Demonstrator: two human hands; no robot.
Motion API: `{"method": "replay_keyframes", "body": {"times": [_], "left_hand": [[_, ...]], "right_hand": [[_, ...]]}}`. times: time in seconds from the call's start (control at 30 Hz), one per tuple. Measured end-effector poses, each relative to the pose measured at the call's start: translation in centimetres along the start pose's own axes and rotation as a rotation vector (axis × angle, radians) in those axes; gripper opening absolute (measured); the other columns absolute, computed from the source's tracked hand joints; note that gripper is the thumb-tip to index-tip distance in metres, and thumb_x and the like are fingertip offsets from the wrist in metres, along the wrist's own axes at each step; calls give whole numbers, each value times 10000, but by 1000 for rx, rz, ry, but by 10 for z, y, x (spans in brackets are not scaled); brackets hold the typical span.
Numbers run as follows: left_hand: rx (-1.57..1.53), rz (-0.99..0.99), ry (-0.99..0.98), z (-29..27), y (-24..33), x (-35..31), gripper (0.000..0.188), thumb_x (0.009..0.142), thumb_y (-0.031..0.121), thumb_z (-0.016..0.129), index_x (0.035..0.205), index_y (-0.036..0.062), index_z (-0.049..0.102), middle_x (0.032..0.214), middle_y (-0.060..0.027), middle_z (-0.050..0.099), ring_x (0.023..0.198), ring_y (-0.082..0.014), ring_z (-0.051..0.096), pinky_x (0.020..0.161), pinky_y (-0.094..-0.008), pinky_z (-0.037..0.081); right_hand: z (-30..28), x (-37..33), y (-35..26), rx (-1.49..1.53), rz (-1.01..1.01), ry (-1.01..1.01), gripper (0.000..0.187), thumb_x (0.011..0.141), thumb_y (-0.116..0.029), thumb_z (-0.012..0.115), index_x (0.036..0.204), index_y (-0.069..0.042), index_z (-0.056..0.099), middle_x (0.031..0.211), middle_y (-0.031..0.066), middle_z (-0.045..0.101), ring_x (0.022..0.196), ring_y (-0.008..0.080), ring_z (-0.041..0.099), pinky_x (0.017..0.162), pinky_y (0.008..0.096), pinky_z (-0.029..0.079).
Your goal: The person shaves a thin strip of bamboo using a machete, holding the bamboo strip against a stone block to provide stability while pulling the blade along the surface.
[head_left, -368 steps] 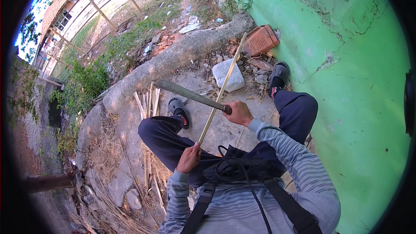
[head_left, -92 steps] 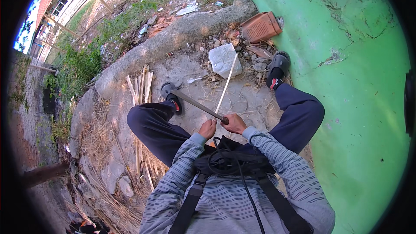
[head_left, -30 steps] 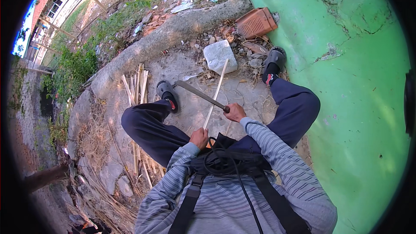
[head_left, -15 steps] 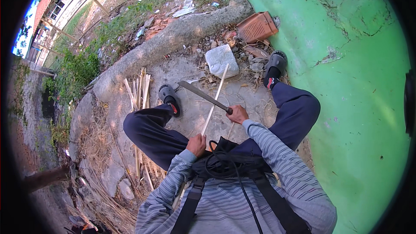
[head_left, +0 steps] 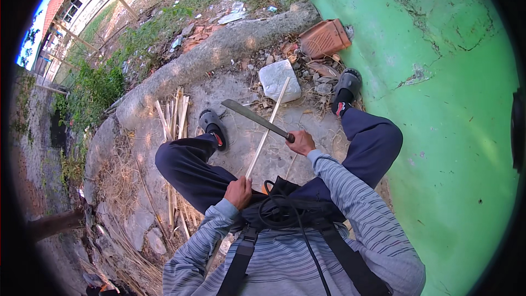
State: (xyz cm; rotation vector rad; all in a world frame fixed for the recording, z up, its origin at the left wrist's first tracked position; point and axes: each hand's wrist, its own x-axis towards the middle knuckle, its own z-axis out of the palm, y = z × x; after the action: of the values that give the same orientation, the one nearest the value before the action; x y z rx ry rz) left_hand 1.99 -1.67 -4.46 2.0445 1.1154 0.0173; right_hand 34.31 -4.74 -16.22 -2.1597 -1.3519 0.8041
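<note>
My left hand (head_left: 238, 192) is closed round the near end of a pale split strip (head_left: 267, 132), which looks like bamboo or wood. The strip slants away from me, and its far end overlaps a whitish block (head_left: 280, 80) on the ground. In my right hand (head_left: 301, 143) is the dark handle of a machete (head_left: 253, 116). Its long blade points to the far left and crosses over the strip at about its middle. Whether blade and strip touch I cannot tell.
Split strips (head_left: 176, 114) lie bundled beyond my left knee, with dry fibres (head_left: 118, 178) scattered nearby. A thick, pale, root-like ridge (head_left: 192, 61) curves across the far side. An orange-brown clay block (head_left: 324, 39) rests against the green wall (head_left: 438, 148) at my right.
My left hand has drawn slightly back and left with the strip. The machete blade has swung a little farther away and left, while my right hand has barely moved.
</note>
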Motion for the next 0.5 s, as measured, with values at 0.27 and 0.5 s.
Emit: {"method": "replay_keyframes", "body": {"times": [0.27, 0.5], "left_hand": [[88, 26, 51, -5, 13, 5, 263, 1032, 228, 533, 921, -9, 557, 706, -289, 604, 713, -495, 630, 637, -573, 475], [86, 52, 17, -27, 6, -33, 248, 1034, 228, 546, 911, 13, 534, 690, -279, 567, 682, -498, 606, 615, -596, 454]], "right_hand": [[9, -6, -18, 61, -127, 46, 228, 792, -328, 737, 869, -114, 720, 775, 174, 702, 781, 416, 691, 713, 502, 551], [-13, 9, -4, 81, 20, 214, 241, 777, -297, 743, 838, -67, 702, 744, 177, 684, 748, 409, 682, 688, 477, 542]]}}
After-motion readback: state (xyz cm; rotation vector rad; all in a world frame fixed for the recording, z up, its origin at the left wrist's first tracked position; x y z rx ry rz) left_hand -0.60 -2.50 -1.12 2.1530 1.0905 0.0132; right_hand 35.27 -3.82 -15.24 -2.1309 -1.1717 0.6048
